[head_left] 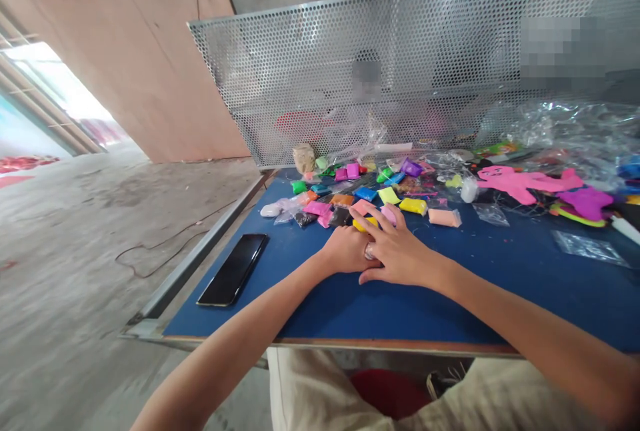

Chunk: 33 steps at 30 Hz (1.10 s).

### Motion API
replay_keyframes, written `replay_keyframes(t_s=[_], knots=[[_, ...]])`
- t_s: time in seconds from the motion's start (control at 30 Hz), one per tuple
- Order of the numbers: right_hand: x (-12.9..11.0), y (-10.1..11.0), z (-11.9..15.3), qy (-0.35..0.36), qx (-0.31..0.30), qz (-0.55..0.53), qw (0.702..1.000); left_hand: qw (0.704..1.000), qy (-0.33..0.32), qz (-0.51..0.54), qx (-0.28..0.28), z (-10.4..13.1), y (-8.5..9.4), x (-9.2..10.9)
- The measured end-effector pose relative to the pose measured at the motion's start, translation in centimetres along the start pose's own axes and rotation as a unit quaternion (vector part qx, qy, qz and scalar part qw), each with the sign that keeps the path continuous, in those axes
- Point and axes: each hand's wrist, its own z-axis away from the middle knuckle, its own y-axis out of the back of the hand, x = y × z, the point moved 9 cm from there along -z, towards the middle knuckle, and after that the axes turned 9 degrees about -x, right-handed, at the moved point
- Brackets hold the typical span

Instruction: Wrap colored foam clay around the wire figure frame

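Note:
My left hand (347,249) is closed over the blue tabletop, its fingers partly hidden by my right hand. A small whitish thing (369,251) shows between the two hands, too small to make out. My right hand (399,249) lies across the left one with its fingers spread. Just beyond the fingertips are small packets of coloured clay: a yellow packet (365,224), a pink packet (389,215) and a black packet (341,217). A peach packet (445,217) lies to the right of my hands.
A black phone (233,269) lies at the left of the blue table (320,314). Perforated metal sheeting (320,64) stands along the back. At the right are a pink figure cutout (525,183), a purple shape (586,203) and crumpled clear plastic (575,127).

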Motion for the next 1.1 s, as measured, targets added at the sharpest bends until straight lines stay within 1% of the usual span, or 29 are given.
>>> replay_keyframes(t_s=[0.13, 0.23, 0.37, 0.47, 0.57, 0.67, 0.8, 0.87, 1.0, 1.07, 1.1], knots=[[0.3, 0.2, 0.2, 0.041, -0.006, 0.018, 0.999, 0.999, -0.013, -0.006, 0.033, -0.1, 0.4, -0.1], [1.3, -0.1, 0.6, 0.064, -0.016, -0.003, 0.998, 0.999, -0.01, 0.014, 0.047, -0.5, 0.2, -0.8], [3.3, 0.3, 1.1, 0.056, 0.0, -0.065, 0.996, 0.997, 0.007, 0.047, 0.052, -0.6, 0.4, -2.5], [4.0, 0.4, 1.1, 0.04, 0.015, -0.095, 0.995, 0.996, 0.004, 0.06, 0.072, -0.4, 1.0, -3.1], [3.4, -0.1, 0.8, 0.042, 0.017, -0.092, 0.995, 0.996, -0.018, 0.042, 0.081, -0.2, 1.1, -2.6], [2.4, -0.6, 0.6, 0.058, 0.016, -0.066, 0.996, 0.995, -0.035, 0.029, 0.092, -0.2, 0.9, -1.8], [2.0, -0.9, 0.3, 0.051, 0.022, -0.039, 0.998, 0.99, -0.042, 0.064, 0.115, -0.1, 1.1, -1.6], [2.2, -0.8, 0.2, 0.044, 0.026, -0.047, 0.998, 0.987, -0.052, 0.092, 0.118, 0.0, 1.2, -1.6], [1.9, -0.5, 0.2, 0.061, 0.027, -0.071, 0.995, 0.984, -0.078, 0.114, 0.108, -0.1, 1.1, -1.2], [1.9, 0.2, 0.5, 0.067, 0.054, -0.079, 0.993, 0.981, -0.093, 0.132, 0.108, 0.0, 1.2, -1.0], [2.0, 0.9, 0.7, 0.068, 0.081, -0.086, 0.991, 0.977, -0.101, 0.154, 0.107, 0.1, 1.4, -1.0]])
